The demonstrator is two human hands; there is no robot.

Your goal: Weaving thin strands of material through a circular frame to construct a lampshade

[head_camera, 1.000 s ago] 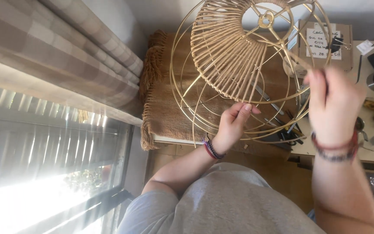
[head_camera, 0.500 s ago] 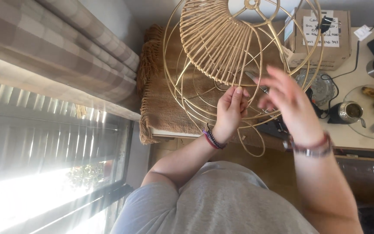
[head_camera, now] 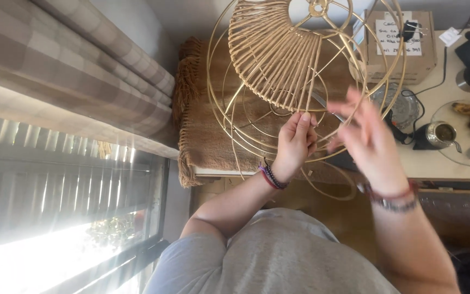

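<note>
Head view looks down on a person in a grey shirt working on a wire frame [head_camera: 305,81], a round gold lampshade cage held up in front of the chest, above a tabletop [head_camera: 447,163] and a brown fringed blanket [head_camera: 213,130]. Part of the frame is already covered by cane strips [head_camera: 270,54] that fan out from the hub ring at the top; the rest is bare wire hoops. The left hand [head_camera: 295,144] is raised to the lower edge of the woven part, its fingers [head_camera: 304,122] pressed together and pinching a wire or strip there; which of the two cannot be told. A beaded bracelet [head_camera: 270,177] sits on that wrist. The right hand [head_camera: 368,141] is just beside the left, in front of the frame's lower hoops, blurred, its fingers [head_camera: 354,103] spread and loosely curved; whether they touch the frame cannot be told. The right wrist wears a red band and a watch [head_camera: 393,200]. On the tabletop behind the frame stand a cardboard box [head_camera: 403,46], a small metal cup [head_camera: 436,135] and a glass plate [head_camera: 463,136] with fruit on it. At the left hang checked curtains [head_camera: 66,71] above a bright window [head_camera: 55,218].
</note>
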